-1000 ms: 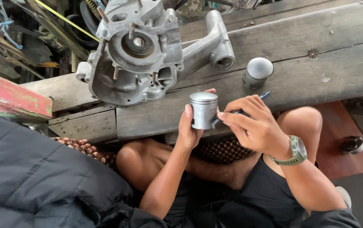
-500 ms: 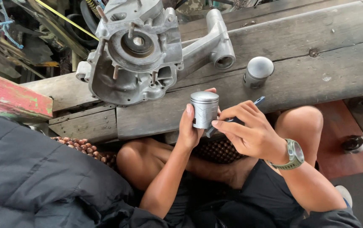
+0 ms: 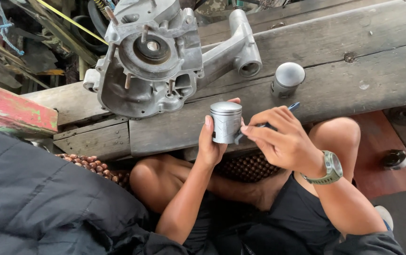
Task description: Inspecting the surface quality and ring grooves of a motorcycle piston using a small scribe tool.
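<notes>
left hand (image 3: 213,144) grips metal piston (image 3: 226,122) upright, above edge of wooden bench (image 3: 363,56) | right hand (image 3: 285,139) pinches thin blue-handled tool (image 3: 264,124), tip at piston side | second piston (image 3: 286,79) on bench | engine crankcase (image 3: 153,54) behind

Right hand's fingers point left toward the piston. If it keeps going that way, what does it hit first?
Most likely the piston: the right hand holds a thin blue-ended tool whose tip already seems to touch its skirt, with the left hand just behind.

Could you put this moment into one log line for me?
left hand: holds piston upright | right hand: thin tool at piston's side | bench: engine casing, second piston
</notes>
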